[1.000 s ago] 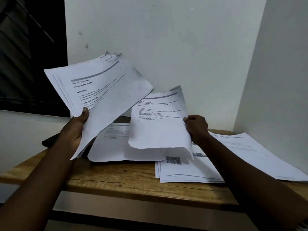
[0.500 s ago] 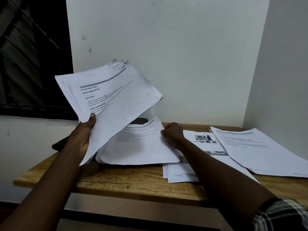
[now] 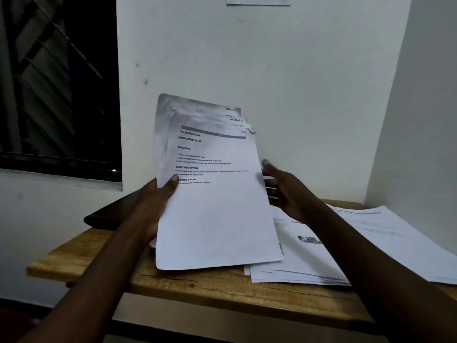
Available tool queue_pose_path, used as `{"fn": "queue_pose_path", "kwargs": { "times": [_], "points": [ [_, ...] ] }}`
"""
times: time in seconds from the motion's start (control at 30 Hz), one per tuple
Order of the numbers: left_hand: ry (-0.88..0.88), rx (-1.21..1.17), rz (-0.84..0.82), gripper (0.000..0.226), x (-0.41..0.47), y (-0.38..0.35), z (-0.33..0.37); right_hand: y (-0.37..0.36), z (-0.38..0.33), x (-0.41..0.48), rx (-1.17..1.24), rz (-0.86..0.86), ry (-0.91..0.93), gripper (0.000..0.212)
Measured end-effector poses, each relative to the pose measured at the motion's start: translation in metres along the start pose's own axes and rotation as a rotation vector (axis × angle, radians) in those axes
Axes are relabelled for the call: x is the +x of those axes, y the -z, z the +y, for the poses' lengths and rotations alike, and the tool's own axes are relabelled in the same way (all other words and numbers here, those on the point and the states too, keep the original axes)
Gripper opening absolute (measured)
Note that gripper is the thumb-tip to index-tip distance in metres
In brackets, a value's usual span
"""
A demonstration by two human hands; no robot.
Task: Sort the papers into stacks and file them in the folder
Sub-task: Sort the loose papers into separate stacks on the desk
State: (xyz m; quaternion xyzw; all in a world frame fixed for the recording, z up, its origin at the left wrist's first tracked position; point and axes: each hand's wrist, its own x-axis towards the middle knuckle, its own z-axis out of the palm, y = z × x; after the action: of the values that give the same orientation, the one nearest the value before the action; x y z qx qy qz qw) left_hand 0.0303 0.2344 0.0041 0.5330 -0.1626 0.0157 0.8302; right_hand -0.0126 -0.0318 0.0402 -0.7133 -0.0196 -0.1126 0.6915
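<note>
Papers (image 3: 215, 206), a fanned sheaf, stand nearly upright mid-view above the wooden table (image 3: 222, 288), the front sheet headed "TASK GOAL". At its 9 o'clock edge the left hand (image 3: 153, 201) grips it, thumb on the front. At its 3 o'clock edge the blurred right hand (image 3: 286, 191) has fingers spread, holding nothing; whether they touch is unclear. A flat stack (image 3: 304, 263) lies at 4 o'clock, a second stack (image 3: 395, 238) beyond it at 3 o'clock. A dark folder (image 3: 111, 214) lies at 9 o'clock, past the left hand
</note>
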Motion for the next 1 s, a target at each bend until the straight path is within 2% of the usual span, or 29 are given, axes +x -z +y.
{"fn": "queue_pose_path", "kwargs": {
  "times": [0.07, 0.17, 0.33, 0.5, 0.6, 0.67, 0.73, 0.8, 0.9, 0.93, 1.0],
  "points": [
    [0.006, -0.004, -0.029, 0.027, -0.001, -0.005, 0.002, -0.001, 0.0, -0.005, -0.093, 0.031, 0.077, 0.034],
    [-0.001, -0.004, -0.061, 0.028, -0.003, -0.009, 0.003, -0.002, 0.001, -0.007, -0.063, 0.102, 0.14, 0.029],
    [0.003, -0.006, -0.076, 0.032, -0.004, -0.014, 0.004, 0.001, -0.002, -0.011, -0.042, 0.151, 0.165, 0.025],
    [0.046, 0.008, -0.132, 0.04, -0.007, -0.028, -0.001, 0.022, -0.002, -0.01, -0.07, 0.329, 0.152, 0.024],
    [0.058, 0.001, -0.119, 0.048, -0.006, -0.039, -0.008, 0.044, -0.003, -0.013, -0.095, 0.373, 0.135, 0.012],
    [0.065, -0.012, -0.131, 0.043, -0.006, -0.053, -0.017, 0.059, -0.003, -0.019, -0.148, 0.421, 0.133, 0.002],
    [0.063, -0.006, -0.149, 0.031, -0.006, -0.066, -0.025, 0.076, -0.003, -0.023, -0.226, 0.513, 0.135, 0.011],
    [0.07, 0.006, -0.133, 0.029, -0.007, -0.076, -0.032, 0.098, -0.008, -0.028, -0.354, 0.659, 0.165, 0.024],
    [0.094, 0.039, -0.128, 0.033, -0.009, -0.088, -0.039, 0.151, -0.015, -0.04, -0.659, 0.895, 0.133, 0.016],
    [0.105, 0.054, -0.127, 0.032, -0.009, -0.09, -0.04, 0.171, -0.016, -0.045, -0.766, 0.918, 0.093, 0.017],
    [0.114, 0.08, -0.135, 0.032, -0.009, -0.093, -0.043, 0.211, -0.013, -0.053, -0.972, 0.856, -0.053, 0.017]
  ]
}}
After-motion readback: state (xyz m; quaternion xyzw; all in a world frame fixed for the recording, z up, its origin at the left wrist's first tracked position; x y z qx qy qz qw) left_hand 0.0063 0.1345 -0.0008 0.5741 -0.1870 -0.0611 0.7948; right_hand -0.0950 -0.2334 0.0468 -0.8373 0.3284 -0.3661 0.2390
